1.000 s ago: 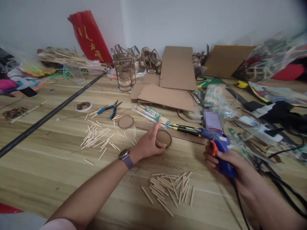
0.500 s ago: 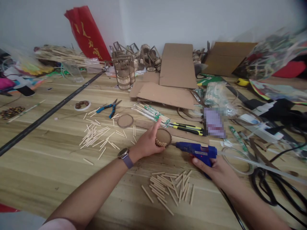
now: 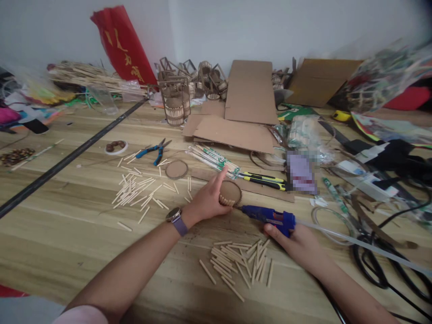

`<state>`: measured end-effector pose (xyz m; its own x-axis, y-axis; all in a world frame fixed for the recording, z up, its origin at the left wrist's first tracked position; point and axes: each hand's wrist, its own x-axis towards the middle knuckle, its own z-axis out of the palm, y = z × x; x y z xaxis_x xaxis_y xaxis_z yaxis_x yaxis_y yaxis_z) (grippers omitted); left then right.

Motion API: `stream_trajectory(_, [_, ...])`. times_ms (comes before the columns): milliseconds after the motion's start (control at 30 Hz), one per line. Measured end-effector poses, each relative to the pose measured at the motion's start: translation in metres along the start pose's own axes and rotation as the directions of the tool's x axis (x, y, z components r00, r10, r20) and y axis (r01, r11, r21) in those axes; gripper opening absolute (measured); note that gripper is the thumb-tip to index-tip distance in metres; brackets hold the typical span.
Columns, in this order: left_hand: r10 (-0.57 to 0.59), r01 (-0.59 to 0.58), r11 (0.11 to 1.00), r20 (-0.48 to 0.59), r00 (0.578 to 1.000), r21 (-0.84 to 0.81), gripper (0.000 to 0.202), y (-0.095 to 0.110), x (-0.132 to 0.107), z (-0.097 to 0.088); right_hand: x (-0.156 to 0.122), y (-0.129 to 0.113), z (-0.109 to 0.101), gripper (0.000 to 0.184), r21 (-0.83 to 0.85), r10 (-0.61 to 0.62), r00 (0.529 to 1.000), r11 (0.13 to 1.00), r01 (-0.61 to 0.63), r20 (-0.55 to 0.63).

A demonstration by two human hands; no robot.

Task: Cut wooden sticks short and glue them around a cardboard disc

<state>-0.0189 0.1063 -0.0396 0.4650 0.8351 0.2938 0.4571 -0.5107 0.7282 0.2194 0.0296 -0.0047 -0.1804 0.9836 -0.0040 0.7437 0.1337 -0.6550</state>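
My left hand [image 3: 209, 196] grips the near-left side of a round cardboard disc [image 3: 231, 191] whose edge carries a row of short upright sticks. The index finger points up and away, and the fingers partly cover the sticks. In my right hand [image 3: 295, 240] is a blue glue gun [image 3: 268, 218], its nozzle at the disc's near-right rim by my left thumb. A clear glue stick [image 3: 354, 240] runs out of the gun's back. Short wooden sticks [image 3: 236, 261] lie in a pile in front of both hands.
Farther left lie another disc [image 3: 176, 169], scattered sticks [image 3: 131, 191] and blue pliers [image 3: 155, 150]. Beyond my hands are yellow-black utility knives [image 3: 263, 180], cardboard sheets [image 3: 236, 134] and small stick baskets [image 3: 174, 110]. Black cables [image 3: 371, 265] coil at the right.
The glue gun in my right hand has shifted slightly left and down, tilting so its nozzle sits closer to my left thumb. My left hand and the disc stay in place.
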Motion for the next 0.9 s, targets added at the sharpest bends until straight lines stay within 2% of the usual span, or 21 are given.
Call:
stream_trajectory(300, [-0.015,0.015,1.000,0.000,1.000,-0.013,0.115,0.004,0.001,-0.001,0.000,0.005,0.006,0.044,-0.017,0.004,1.000,1.000,-0.004,0.002])
stream_trajectory(600, [-0.019,0.019,1.000,0.007,1.000,-0.005,0.115,0.004,0.001,-0.002,0.000,0.008,0.009,0.042,0.007,-0.015,1.000,1.000,0.015,-0.017])
stream_trajectory(900, [-0.012,0.012,1.000,0.004,1.000,0.006,0.115,0.003,0.001,-0.001,-0.001,0.009,0.010,0.042,-0.037,-0.009,1.000,0.999,0.008,-0.023])
